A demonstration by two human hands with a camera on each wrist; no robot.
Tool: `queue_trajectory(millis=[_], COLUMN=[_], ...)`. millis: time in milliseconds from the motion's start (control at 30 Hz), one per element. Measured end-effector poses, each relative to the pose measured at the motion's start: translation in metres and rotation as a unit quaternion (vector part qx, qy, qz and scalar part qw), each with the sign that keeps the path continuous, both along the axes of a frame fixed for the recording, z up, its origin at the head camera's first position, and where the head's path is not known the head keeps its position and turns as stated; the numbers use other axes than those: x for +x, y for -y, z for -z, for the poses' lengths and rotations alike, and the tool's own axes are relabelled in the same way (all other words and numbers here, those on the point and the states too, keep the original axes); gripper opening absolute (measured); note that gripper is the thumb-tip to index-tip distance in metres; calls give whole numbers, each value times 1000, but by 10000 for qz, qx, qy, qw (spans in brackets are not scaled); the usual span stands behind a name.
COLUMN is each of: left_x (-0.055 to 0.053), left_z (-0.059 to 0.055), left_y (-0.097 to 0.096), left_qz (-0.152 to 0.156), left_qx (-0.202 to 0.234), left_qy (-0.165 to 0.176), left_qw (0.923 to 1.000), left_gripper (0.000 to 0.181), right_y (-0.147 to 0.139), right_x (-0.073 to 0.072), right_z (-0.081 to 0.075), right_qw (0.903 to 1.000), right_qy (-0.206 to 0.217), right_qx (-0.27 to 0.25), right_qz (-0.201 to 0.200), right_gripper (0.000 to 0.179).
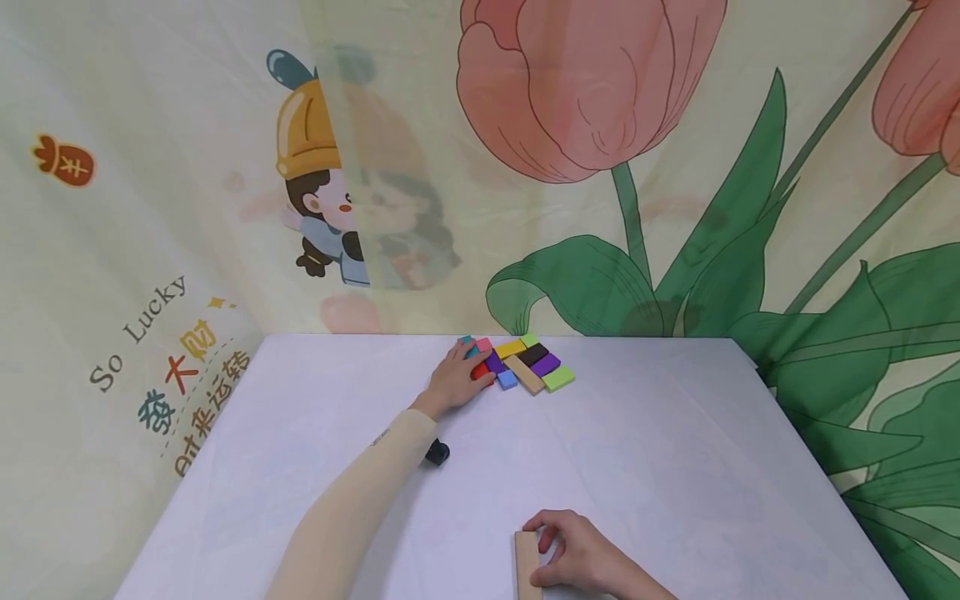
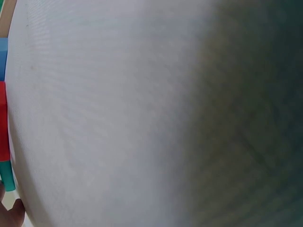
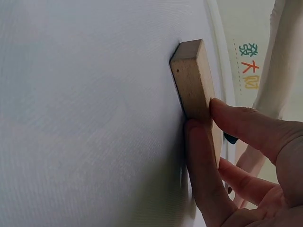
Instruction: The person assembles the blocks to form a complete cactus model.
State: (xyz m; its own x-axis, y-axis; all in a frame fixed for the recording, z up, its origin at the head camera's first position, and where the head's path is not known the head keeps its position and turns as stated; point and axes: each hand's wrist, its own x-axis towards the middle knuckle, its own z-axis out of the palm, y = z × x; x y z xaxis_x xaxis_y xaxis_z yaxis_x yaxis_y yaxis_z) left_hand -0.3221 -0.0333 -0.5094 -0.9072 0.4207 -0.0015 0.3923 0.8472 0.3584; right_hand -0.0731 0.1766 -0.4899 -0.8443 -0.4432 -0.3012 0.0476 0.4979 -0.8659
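Note:
My left hand (image 1: 452,379) reaches to the far edge of the table, its fingers spread over the left side of a group of coloured blocks. Those fingers touch the red block (image 2: 4,123) and partly cover the teal block (image 2: 7,175) and a purple block (image 1: 495,362). At the near edge, my right hand (image 1: 573,554) pinches a plain wooden block (image 3: 194,82) between thumb and fingers. This block lies lengthwise on the white cloth, and the head view cuts off its near end.
In the group are also a light blue block (image 1: 507,380), a natural wood plank (image 1: 524,375), a yellow block (image 1: 510,349), a black block (image 1: 534,354) and a green block (image 1: 559,379). A small black object (image 1: 438,452) shows beside my left sleeve. A printed curtain (image 1: 420,167) hangs behind the table.

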Motion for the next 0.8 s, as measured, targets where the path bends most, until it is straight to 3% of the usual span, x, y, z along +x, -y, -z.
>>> queue_trajectory(millis=[267,400,600,800], left_x=[0,0,2,2], left_z=[-1,-2,-3,-2], left_y=[0,0,1,0], left_qz=[14,8,10,-10], left_qx=[13,16,74,68], left_qy=[-2,13,29,-5], left_qw=[10000,10000,10000,10000], left_gripper=[59,59,59,59], right_y=[1,-2,-4,4], right_x=[-9,-24,-58,-108], right_z=[-8,-16,-22,-19], right_qw=[9996,9976,9877,9649], right_qy=[52,-249,-833,-1383], right_qx=[285,548,822,1272], right_qz=[57,353,1039,1834], right_gripper=[45,44,38,31])
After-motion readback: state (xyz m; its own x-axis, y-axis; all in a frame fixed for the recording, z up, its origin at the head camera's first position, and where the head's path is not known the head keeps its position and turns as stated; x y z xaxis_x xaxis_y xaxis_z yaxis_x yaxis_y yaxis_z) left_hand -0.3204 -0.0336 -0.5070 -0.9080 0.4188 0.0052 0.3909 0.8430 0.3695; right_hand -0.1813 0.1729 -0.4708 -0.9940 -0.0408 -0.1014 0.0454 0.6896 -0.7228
